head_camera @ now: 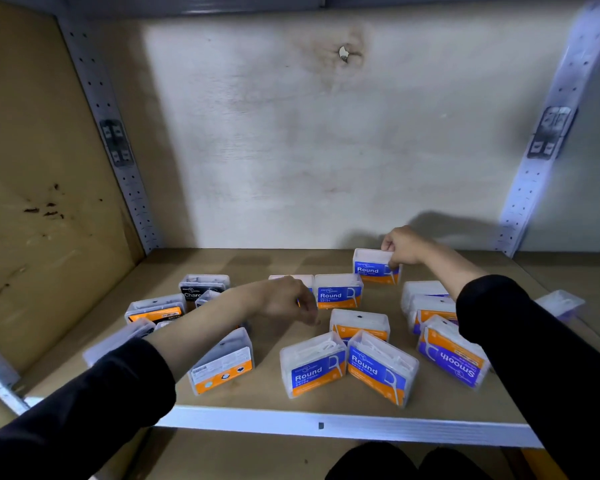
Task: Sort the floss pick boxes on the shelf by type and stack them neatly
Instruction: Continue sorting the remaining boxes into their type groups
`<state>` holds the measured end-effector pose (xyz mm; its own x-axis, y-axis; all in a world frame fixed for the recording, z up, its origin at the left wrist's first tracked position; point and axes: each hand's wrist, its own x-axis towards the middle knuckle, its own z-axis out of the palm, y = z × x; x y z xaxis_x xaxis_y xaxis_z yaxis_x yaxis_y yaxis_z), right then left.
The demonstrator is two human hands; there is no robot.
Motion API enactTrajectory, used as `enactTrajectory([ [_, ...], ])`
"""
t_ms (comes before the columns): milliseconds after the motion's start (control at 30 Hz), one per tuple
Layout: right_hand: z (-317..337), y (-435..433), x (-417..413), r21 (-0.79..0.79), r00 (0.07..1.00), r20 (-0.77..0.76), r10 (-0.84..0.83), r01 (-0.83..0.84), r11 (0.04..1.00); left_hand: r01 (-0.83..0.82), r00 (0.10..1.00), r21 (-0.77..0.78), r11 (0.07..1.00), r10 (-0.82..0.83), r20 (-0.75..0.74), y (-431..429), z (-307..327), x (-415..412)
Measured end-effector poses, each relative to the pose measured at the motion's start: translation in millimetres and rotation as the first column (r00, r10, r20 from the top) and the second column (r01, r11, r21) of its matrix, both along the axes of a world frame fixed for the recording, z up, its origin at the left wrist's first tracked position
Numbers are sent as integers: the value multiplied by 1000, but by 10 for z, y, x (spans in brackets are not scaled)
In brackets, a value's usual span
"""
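Observation:
Several clear floss pick boxes lie scattered on the wooden shelf [257, 403]. My right hand [404, 249] grips the top of a blue "Round" box [371, 268] standing at the back. My left hand [284, 299] hovers mid-shelf with fingers curled downward, just left of another upright Round box [338, 292]; whether it holds anything is hidden. Two more Round boxes [312, 370] [378, 368] lie near the front. Purple "Smooth" boxes [454, 362] sit on the right. Black "Charcoal" boxes [203, 287] cluster on the left.
A box showing its orange barcode side [222, 367] lies front left under my forearm. One clear box [560, 303] sits far right behind my right sleeve. Perforated metal uprights [118, 150] [541, 150] flank the back wall. The white front edge [326, 424] bounds the shelf.

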<state>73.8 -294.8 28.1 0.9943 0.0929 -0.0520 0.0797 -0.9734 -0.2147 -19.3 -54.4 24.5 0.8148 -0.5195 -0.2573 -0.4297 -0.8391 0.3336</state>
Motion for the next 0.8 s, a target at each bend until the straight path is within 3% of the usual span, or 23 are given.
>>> enactTrajectory([
  [233,156,-28,-176,11,999,45,-14,13,1000,-55,993,144,988,69,-92,-175,19,-267],
  [600,366,-28,-334,-5,993,114,22,-21,1000,-74,997,241,968,68,35,-100,-91,-291],
  [800,380,119,-479,83,992,3,126,-126,989,-199,976,195,960,176,128,116,-18,-64],
])
